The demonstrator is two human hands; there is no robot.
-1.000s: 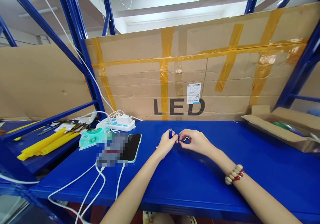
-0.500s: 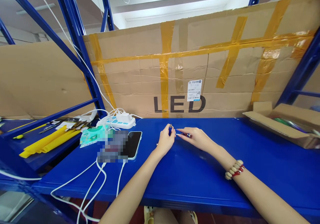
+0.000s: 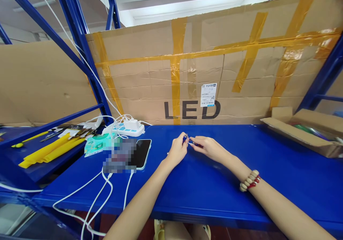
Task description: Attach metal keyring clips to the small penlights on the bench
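Left hand (image 3: 177, 150) gripping a small blue piece (image 3: 184, 138); right hand (image 3: 210, 148) pinching a slim dark piece (image 3: 197, 145). Both pieces sit close together above the table (image 3: 214, 197), nearer its back edge than its front. Phone (image 3: 143, 154) lies near, left of the left hand. Topless carton (image 3: 289, 132) stands at the back right corner, a broad stretch of surface separating it from the right hand.

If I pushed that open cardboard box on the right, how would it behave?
The open cardboard box is probably light for its size, given its thin walls. Its raised flap would likely bend if grabbed. Being low and wide, it seems apt to slide rather than tip, though the contents might shift.
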